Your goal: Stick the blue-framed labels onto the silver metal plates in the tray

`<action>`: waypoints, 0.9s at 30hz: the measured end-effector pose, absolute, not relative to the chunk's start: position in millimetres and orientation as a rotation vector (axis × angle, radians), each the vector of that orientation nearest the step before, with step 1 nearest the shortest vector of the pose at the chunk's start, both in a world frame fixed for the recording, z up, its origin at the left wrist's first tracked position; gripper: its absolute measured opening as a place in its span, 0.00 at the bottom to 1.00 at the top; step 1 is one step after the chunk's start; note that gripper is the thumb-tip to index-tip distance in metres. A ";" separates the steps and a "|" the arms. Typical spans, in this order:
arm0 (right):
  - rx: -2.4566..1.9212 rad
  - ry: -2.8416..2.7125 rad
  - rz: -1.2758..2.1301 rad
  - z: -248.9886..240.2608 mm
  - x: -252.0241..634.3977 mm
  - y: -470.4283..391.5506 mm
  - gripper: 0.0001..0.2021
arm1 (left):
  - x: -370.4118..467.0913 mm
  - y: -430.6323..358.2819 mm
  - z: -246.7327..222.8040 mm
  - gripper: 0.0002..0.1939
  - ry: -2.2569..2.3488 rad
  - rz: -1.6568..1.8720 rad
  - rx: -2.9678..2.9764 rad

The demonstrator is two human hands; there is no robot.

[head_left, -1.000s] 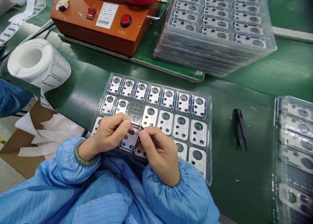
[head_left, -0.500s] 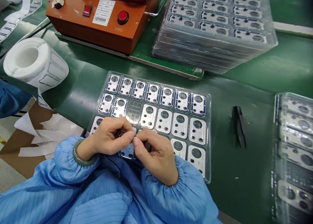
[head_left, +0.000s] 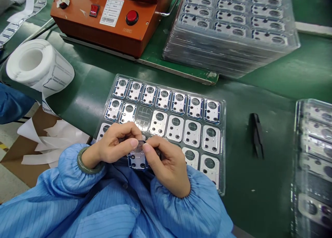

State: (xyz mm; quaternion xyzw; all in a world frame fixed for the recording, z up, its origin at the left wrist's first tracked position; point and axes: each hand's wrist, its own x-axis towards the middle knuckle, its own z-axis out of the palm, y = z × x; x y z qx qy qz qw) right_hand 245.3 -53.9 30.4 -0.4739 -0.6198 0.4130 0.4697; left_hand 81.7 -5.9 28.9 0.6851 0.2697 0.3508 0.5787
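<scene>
Between my hands is a small silver plate (head_left: 137, 160) with a blue edge, one large round opening and several small dark holes. My left hand (head_left: 118, 143) pinches its upper left edge between thumb and forefinger. My right hand (head_left: 166, 160) is closed at the upper right edge, thumb and forefinger together, its other fingers curled under. Just beyond lies a clear plastic tray (head_left: 222, 137) holding rows of similar plates. One pocket (head_left: 143, 118) in its second row has no plate. My forearms hide part of the front rows.
Black tweezers (head_left: 256, 136) lie right of the tray. Another tray (head_left: 298, 162) stands at the right edge, and a tall stack of filled trays (head_left: 207, 54) at the back. An orange machine (head_left: 116, 30), a label roll (head_left: 38, 65) and a carton of paper strips (head_left: 11, 158) are leftward.
My fingertips have parted slightly along the plate's top edge, so more of the plate and its round opening shows. The view has shifted a little.
</scene>
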 end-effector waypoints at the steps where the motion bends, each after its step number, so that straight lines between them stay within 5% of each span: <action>1: -1.160 -1.521 1.007 30.5 245.2 -53.8 0.10 | 81.4 -5.7 29.2 0.09 0.631 0.816 1.597; 27: -1.184 -1.511 1.026 30.7 245.0 -54.1 0.10 | 80.1 -4.0 27.9 0.06 0.700 0.823 1.689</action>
